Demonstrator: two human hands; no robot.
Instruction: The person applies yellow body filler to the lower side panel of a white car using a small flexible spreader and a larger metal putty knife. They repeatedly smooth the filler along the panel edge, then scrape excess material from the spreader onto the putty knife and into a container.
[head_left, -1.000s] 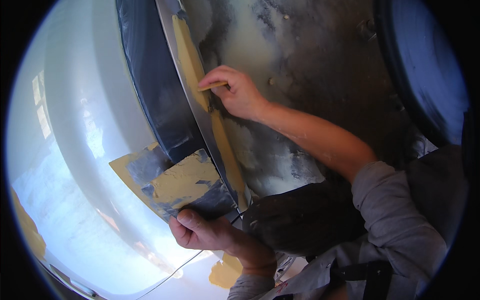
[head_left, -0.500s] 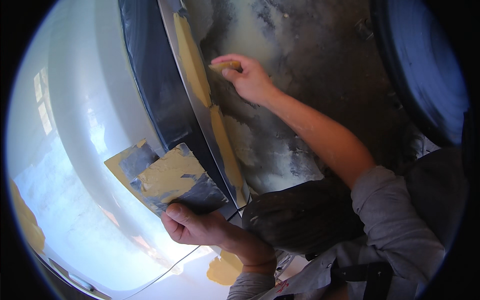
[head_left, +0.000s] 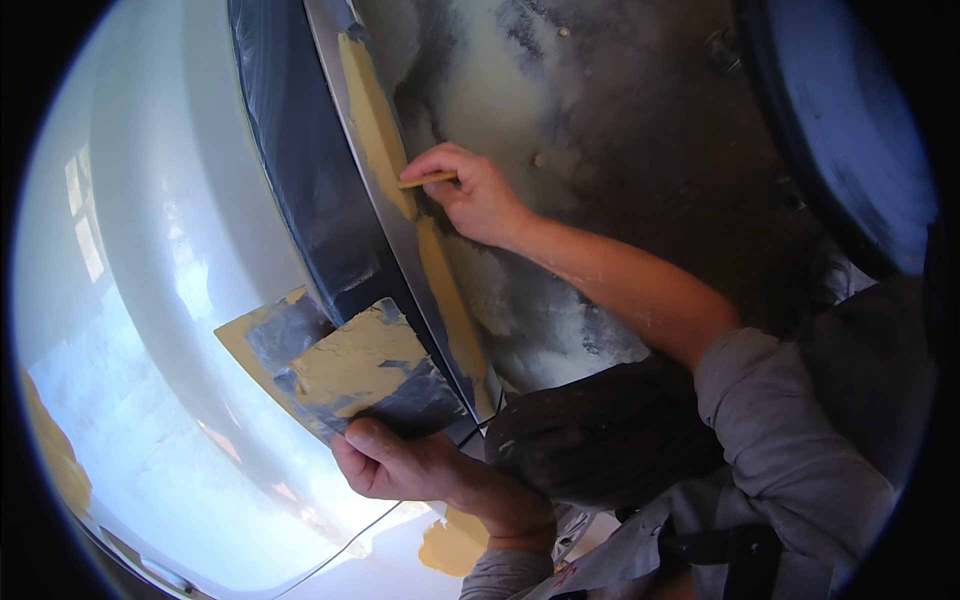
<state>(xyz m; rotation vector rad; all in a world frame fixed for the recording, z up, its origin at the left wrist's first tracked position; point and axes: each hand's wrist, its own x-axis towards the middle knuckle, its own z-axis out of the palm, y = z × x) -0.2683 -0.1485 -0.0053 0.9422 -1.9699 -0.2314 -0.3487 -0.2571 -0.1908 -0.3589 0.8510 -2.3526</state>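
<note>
On my feed I see the right hand [head_left: 478, 200], upper centre, pinching one yellow spreader [head_left: 427, 180] at the upper of two filler strips [head_left: 372, 120], the left hand [head_left: 395, 463], lower centre, gripping two overlapping putty-smeared plates [head_left: 358, 362].

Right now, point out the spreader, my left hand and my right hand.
Spreader [head_left: 427, 180], head view: middle of its thin edge.
Left hand [head_left: 404, 466], head view: thumb's base.
Right hand [head_left: 480, 203], head view: between fingers and wrist.

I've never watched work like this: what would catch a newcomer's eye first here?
A large glossy pale panel fills the left side. Below centre, the left fingers grip a plate smeared with yellow-beige paste. Above, the right fingers hold a thin yellowish scraper at a paste-covered strip.
</note>
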